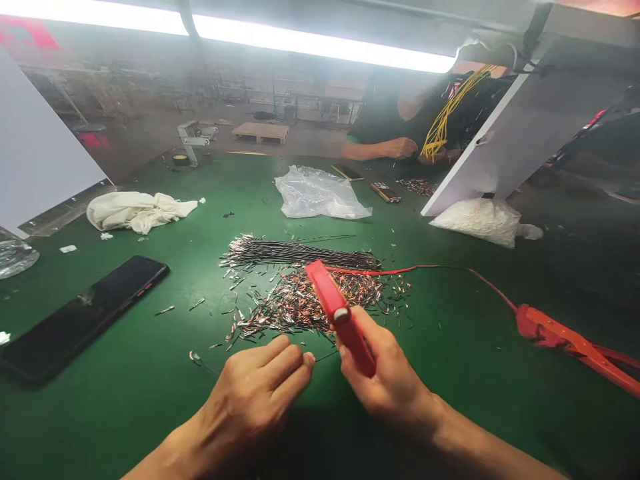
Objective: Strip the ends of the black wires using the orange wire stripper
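Note:
My left hand (267, 387) is closed, thumb and fingers pinched round a thin dark wire (327, 355). One end of the wire sticks out on the left with a silver tip (195, 358); the other runs toward my right hand (387, 367). In that hand I grip a red wire stripper (333, 300), its head pointing up and away, the jaws hidden from me. Just beyond both hands lies a heap of short cut wire ends (300, 303), copper and black. Behind the heap rests a bundle of long dark wires (305, 252) with silver tips at the left.
A phone (85, 313) lies at left, near a white cloth (140, 210). Farther back is a clear plastic bag (320, 193). On the right are red pliers (575, 343), a red strip (400, 271) and a stuffed bag (480, 220). Opposite, a person (390, 147) holds yellow wires (450, 113).

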### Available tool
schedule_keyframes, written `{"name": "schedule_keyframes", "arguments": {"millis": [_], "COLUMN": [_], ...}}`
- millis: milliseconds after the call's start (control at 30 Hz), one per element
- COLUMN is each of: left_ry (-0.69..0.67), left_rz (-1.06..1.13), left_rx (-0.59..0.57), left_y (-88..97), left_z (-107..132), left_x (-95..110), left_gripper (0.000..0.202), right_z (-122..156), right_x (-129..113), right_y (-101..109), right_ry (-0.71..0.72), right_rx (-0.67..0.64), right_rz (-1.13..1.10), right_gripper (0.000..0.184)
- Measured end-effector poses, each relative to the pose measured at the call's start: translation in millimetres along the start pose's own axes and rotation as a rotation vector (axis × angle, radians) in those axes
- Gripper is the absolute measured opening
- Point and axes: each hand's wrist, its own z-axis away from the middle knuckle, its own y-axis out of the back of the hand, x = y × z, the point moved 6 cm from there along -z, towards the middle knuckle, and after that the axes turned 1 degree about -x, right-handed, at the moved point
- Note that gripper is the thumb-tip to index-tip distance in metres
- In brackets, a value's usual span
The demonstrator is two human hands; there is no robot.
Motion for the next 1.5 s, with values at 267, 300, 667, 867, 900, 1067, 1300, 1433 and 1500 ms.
{"name": "schedule_keyframes", "arguments": {"millis": [267,300,667,867,900,1067,1300,1433,1500], "left_ry": [0.053,0.058,0.097,0.098,0.109,0.124,0.197,0.249,0.284], "left_rz": [-0.017,-0.015,-0.017,-0.065,-0.073,-0.127,-0.1,-0.117,-0.158], "left_rx": [0.031,0.037,-0.011,-0.001,0.024,0.091,0.107,0.152,0.232], "left_y": [0.2,0.5,-14.4,-3.4,0.6,9.8,8.4,13.0,21.2], "left_z": [-0.8,-1.1,1.2,7.8,10.2,18.6,22.0,25.1,23.3], "left_x": [4.3,4.1,-0.6,0.9,-0.5,-8.7,-18.7,-25.0,-26.2], "left_gripper": [0.022,0.023,0.028,0.019,0.016,0.021,0.024,0.022,0.023], "right_z": [-2.1,-3.0,-11.0,-18.7,-19.1,-20.7,-30.7,-30.1,-27.1], "right_x": [-19.6,-20.7,-17.4,4.2,8.9,24.2,39.8,40.1,33.1], "right_y": [5.9,6.6,4.1,34.8,43.1,59.6,55.9,56.2,49.9], "right_ry": [0.273,0.291,0.333,0.186,0.137,-0.022,-0.11,-0.139,-0.131], "right_rx": [0.105,0.115,0.182,0.352,0.393,0.417,0.334,0.31,0.257], "right_rz": [0.346,0.379,0.522,0.525,0.506,0.294,-0.084,-0.233,-0.339], "right_gripper": [0.034,0.034,0.028,0.028,0.027,0.016,0.013,0.018,0.021]}}
